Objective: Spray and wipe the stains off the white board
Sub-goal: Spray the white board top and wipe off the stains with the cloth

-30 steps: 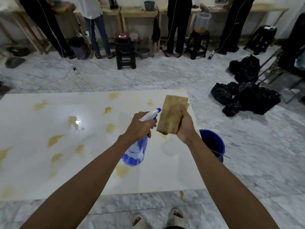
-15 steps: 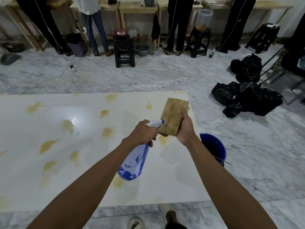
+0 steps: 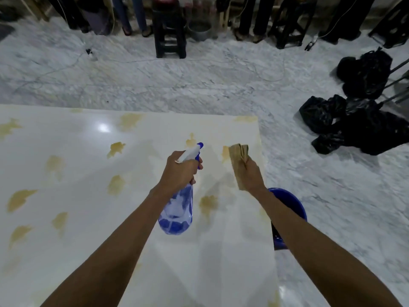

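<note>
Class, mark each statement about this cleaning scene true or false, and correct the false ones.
1. The left hand grips the spray bottle. True.
2. The right hand is empty. False: it holds a folded brown cloth.
3. The white board is already free of stains. False: many yellowish stains remain.
4. A blue bucket stands on the floor beside the board's right edge. True.
5. The bottle's nozzle is red. False: it is blue and white.
</note>
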